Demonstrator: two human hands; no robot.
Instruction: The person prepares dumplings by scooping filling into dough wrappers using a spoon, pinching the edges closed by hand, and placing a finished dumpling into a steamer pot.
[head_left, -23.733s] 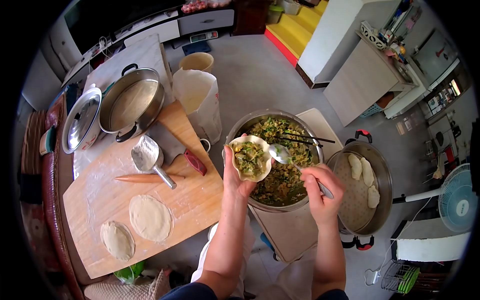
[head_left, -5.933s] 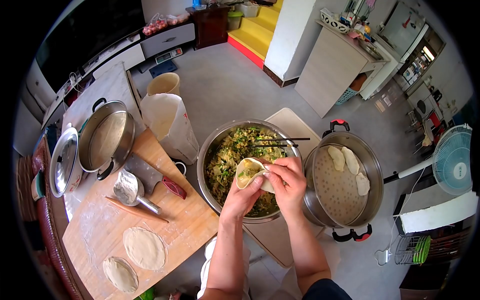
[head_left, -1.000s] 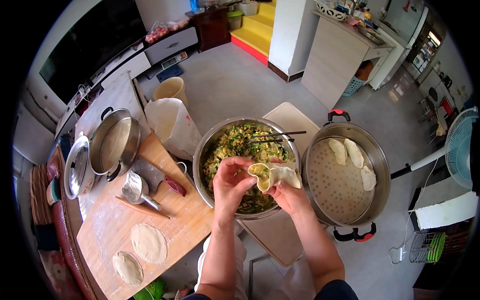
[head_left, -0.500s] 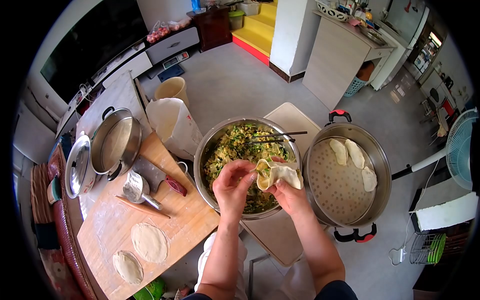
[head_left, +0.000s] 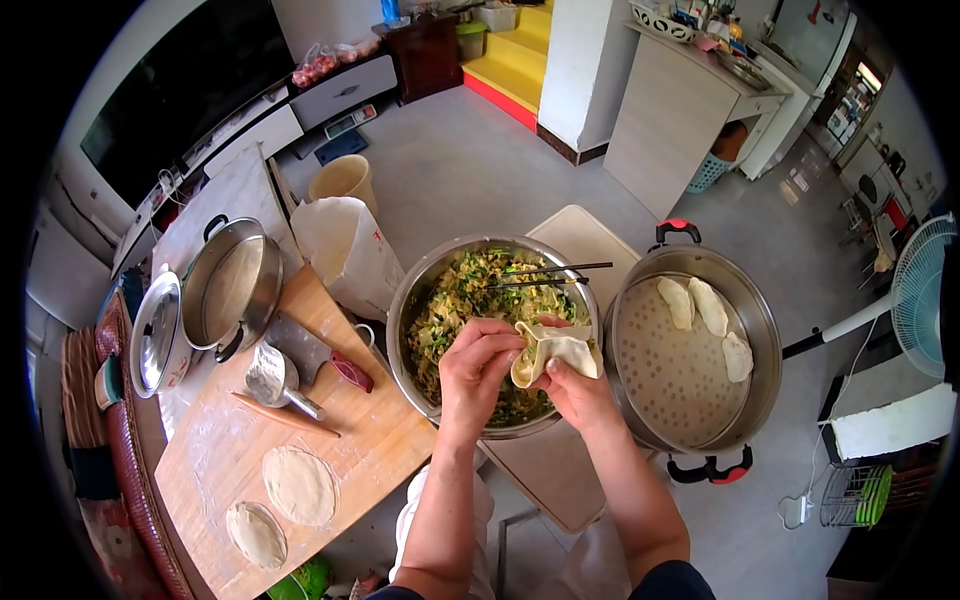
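Observation:
A partly folded dumpling (head_left: 568,348) is held over a steel bowl (head_left: 408,392) of chopped green and yellow filling (head_left: 460,290). My right hand (head_left: 582,400) grips it from below and the right side, thumb on the dough. At its open left end, the fingers of my left hand (head_left: 474,378) are pinched together on the wrapper's edge; some filling shows there. Black chopsticks (head_left: 545,283) lie across the filling. To the right, three finished dumplings (head_left: 708,307) rest in a two-handled steamer pan (head_left: 660,390).
On the wooden board (head_left: 215,450) lie two dough wrappers (head_left: 300,485), a rolling pin (head_left: 285,414), a metal scoop (head_left: 272,376) and a cleaver (head_left: 300,343). Behind stand a steel pan (head_left: 232,285), a lidded pot (head_left: 160,330) and a white sack (head_left: 345,250). A fan (head_left: 920,300) is at right.
My left fingers have shifted slightly and closed more on the dumpling's left edge, whose opening looks narrower. The pans, board and chopsticks stay in place.

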